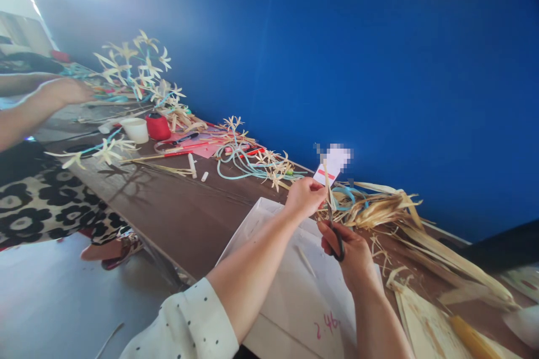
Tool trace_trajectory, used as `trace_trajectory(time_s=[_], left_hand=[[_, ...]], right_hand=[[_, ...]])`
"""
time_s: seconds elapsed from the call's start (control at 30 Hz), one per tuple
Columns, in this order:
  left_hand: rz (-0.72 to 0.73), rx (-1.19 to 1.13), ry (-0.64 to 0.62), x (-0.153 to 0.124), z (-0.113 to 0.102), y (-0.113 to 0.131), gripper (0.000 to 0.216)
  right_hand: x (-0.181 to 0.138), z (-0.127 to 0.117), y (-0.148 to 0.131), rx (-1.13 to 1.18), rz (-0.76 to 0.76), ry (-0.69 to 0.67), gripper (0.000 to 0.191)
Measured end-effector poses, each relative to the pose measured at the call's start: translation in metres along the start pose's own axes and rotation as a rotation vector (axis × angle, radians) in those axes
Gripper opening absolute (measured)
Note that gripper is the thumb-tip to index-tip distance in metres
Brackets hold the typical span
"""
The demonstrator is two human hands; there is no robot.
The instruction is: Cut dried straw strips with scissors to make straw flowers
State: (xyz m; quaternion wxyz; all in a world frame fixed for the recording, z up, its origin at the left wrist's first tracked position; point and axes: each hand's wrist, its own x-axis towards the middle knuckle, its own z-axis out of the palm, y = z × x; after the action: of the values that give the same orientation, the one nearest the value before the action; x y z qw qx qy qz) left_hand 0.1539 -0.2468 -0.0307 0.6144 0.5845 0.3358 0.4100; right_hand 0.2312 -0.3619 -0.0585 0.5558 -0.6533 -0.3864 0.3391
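My left hand [304, 197] is closed in a pinch on a thin pale straw strip [327, 188] that stands up between my two hands. My right hand [351, 252] grips black-handled scissors [338, 242], their blades pointing up toward the strip. Both hands hover over a white sheet [286, 269] lying on the brown table [177, 207]. Just behind the hands lies a heap of dried husks and straw [379, 210] with a light-blue ribbon loop in it.
Another person in a flower-print garment [37, 202] sits at the left, a hand [63, 91] reaching to straw flowers [138, 70]. A white cup [135, 129], red spool [158, 126], blue cord [240, 165] and pink paper lie mid-table. A blue wall [357, 67] runs behind.
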Motion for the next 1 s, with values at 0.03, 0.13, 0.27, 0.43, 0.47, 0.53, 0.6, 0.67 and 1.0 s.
trace_trajectory(time_s=[0.03, 0.13, 0.27, 0.43, 0.47, 0.53, 0.6, 0.67, 1.0], left_hand=[[0.004, 0.002, -0.003, -0.001, 0.000, 0.000, 0.011], [0.009, 0.015, -0.004, -0.002, 0.001, 0.000, 0.011], [0.009, 0.057, -0.005, -0.001, 0.001, -0.001, 0.013], [-0.013, 0.060, -0.003, -0.002, 0.001, 0.000, 0.014], [-0.025, 0.050, 0.000, -0.003, 0.001, 0.001, 0.014], [-0.049, 0.028, 0.002, -0.004, 0.001, 0.003, 0.014], [-0.065, 0.007, 0.006, -0.004, 0.001, 0.005, 0.014], [-0.077, -0.018, 0.007, -0.004, -0.001, 0.007, 0.014], [-0.097, -0.132, -0.032, 0.006, -0.019, 0.004, 0.031]], right_hand=[[0.000, 0.000, 0.000, 0.003, -0.001, 0.002, 0.032], [0.001, -0.001, 0.002, 0.002, -0.007, 0.009, 0.032], [0.002, -0.002, 0.003, -0.011, -0.010, 0.017, 0.035], [0.001, -0.001, 0.002, -0.027, -0.020, 0.035, 0.038], [0.001, -0.001, 0.001, -0.028, -0.018, 0.036, 0.038], [0.001, -0.001, 0.002, -0.025, -0.017, 0.034, 0.038], [0.002, -0.001, 0.002, -0.022, -0.015, 0.026, 0.037], [0.002, -0.001, 0.002, -0.029, -0.010, 0.015, 0.035], [-0.002, 0.003, -0.004, -0.144, -0.007, -0.059, 0.034]])
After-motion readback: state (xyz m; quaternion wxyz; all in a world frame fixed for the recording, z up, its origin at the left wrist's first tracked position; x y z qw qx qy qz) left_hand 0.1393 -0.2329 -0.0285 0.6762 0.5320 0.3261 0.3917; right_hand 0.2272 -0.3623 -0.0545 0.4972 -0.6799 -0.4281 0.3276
